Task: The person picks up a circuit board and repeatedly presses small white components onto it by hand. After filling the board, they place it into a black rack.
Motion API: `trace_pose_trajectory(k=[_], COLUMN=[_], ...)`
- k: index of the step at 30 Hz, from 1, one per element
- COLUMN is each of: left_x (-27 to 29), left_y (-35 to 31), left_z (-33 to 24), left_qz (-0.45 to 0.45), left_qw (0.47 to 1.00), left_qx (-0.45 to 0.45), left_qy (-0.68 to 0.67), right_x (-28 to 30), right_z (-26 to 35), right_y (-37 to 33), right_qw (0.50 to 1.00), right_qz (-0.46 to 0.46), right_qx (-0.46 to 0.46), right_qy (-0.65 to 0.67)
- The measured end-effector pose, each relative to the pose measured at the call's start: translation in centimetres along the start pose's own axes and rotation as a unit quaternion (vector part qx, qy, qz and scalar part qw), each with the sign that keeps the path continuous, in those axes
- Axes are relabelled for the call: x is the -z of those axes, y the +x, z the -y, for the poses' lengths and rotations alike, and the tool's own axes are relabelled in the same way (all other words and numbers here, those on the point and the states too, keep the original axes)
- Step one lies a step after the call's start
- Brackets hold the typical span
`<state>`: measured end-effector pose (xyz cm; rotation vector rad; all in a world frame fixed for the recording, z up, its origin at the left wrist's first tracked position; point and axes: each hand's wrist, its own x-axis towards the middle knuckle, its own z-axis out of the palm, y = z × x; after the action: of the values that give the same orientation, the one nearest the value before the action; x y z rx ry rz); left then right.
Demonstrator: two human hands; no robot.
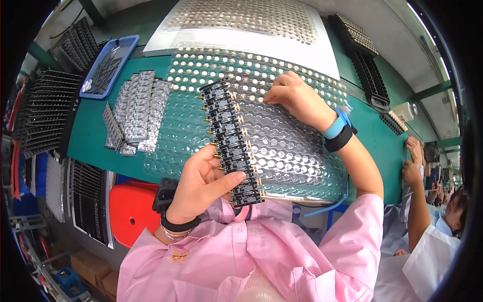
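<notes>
My left hand (201, 181) grips the lower end of a long black circuit board panel (226, 136), thumb on its face. Brass-coloured pins stick out along the panel's left edge, and small copper-coloured tabs line its right edge. Beneath it lies a clear plastic blister tray (176, 126). Rows of small round white-topped parts (216, 65) fill its far pockets, while many nearer pockets hold none. To the right of the panel, my right hand (297, 98) reaches over the tray, fingertips pinched together at a row of the round parts. Whatever sits between those fingertips is hidden.
A stack of circuit board panels (138, 110) lies at the left, beside a blue tray (113, 65) of thin dark strips. Black racks (48, 110) stand at the far left. Another filled blister tray (241, 20) rests farther back. A red stool (131, 211) is below; a co-worker's arm (420, 201) shows right.
</notes>
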<state>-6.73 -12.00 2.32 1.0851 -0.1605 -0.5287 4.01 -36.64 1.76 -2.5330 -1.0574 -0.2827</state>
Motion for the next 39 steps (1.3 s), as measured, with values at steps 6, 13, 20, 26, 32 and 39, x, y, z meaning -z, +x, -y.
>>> trace_pose_trajectory(k=[6, 13, 20, 26, 32, 39], left_x=[-0.4, -2.6, -3.9, -3.9, -4.1, -3.8], left_y=[0.0, 0.7, 1.0, 0.8, 1.0, 0.9], left_z=[0.4, 0.1, 1.2, 1.3, 0.8, 1.6], left_qz=[0.021, 0.12, 0.172, 0.191, 0.195, 0.184], left_qw=[1.0, 0.987, 0.98, 0.976, 0.972, 0.977], left_qx=[0.005, 0.108, 0.095, 0.102, 0.129, 0.106], left_qy=[-0.021, 0.002, -0.021, -0.028, -0.024, -0.021], right_x=[1.8, 5.5, 5.1, 4.7, 4.4, 4.0], right_z=[1.3, 5.0, 3.8, 3.4, 3.5, 3.9], right_y=[-1.4, -3.3, -3.8, -3.7, -3.8, -3.5], right_qw=[0.987, 0.815, 0.811, 0.799, 0.8, 0.791], right_qz=[-0.022, -0.063, -0.077, -0.067, -0.091, -0.076], right_qx=[-0.095, -0.231, -0.154, -0.151, -0.163, -0.184], right_qy=[0.127, 0.527, 0.56, 0.578, 0.57, 0.579])
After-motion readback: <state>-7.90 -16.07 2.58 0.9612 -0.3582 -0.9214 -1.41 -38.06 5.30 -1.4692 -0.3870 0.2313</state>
